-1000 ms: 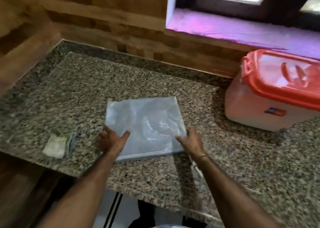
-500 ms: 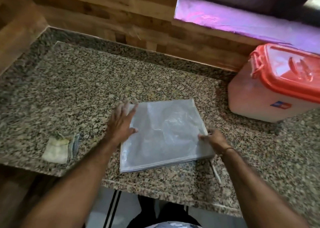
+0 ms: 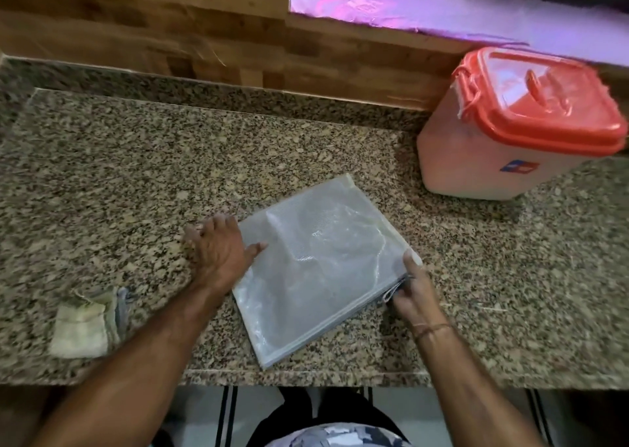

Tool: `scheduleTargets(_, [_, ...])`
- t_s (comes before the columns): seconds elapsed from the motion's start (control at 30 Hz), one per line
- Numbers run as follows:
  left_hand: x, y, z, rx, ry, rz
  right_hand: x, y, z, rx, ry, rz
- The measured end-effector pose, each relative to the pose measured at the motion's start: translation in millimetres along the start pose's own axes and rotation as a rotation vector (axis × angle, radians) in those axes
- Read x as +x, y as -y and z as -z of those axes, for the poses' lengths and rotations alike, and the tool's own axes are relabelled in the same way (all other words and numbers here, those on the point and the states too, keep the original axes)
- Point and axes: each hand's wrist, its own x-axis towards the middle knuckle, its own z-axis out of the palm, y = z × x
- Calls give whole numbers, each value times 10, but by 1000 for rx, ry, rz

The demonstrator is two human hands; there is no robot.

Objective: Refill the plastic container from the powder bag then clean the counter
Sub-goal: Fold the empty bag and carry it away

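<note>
Two hands on flat bag | left hand spread | right hand pinching corner | granite counter

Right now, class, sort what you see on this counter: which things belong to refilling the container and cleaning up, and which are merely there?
Belonging to the job:
- flat plastic bag, held by left hand and right hand
- red-lidded plastic container, lid on
- folded cloth
- granite counter

Merely there:
- wooden backsplash
- purple window ledge
</note>
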Motion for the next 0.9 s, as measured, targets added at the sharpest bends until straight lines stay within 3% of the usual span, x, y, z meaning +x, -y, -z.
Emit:
scheduleTargets(0.07, [55, -73, 18, -87, -61, -60, -41, -148, -82, 18, -40, -13])
scheduleTargets(0.2, [174, -194, -40, -350, -39, -300, -60, -134, -386, -306, -159, -32])
scheduleTargets(0.37, [140, -203, -77, -347, 81, -140, 86, 175, -501, -309, -93, 64])
scheduleTargets(0.5, [236, -300, 110, -577, 157, -61, 61, 109, -528, -636, -118, 118])
scheduleTargets(0.7, [298, -337, 239, -1309, 525, 93, 52, 211, -511, -676, -77, 138])
scheduleTargets(0.8, [243, -285, 197, -1444, 510, 127, 52, 261, -411, -803, -10, 127])
scheduleTargets(0.9, [201, -245, 123, -1373, 430, 171, 53, 334, -345, -915, -45, 178])
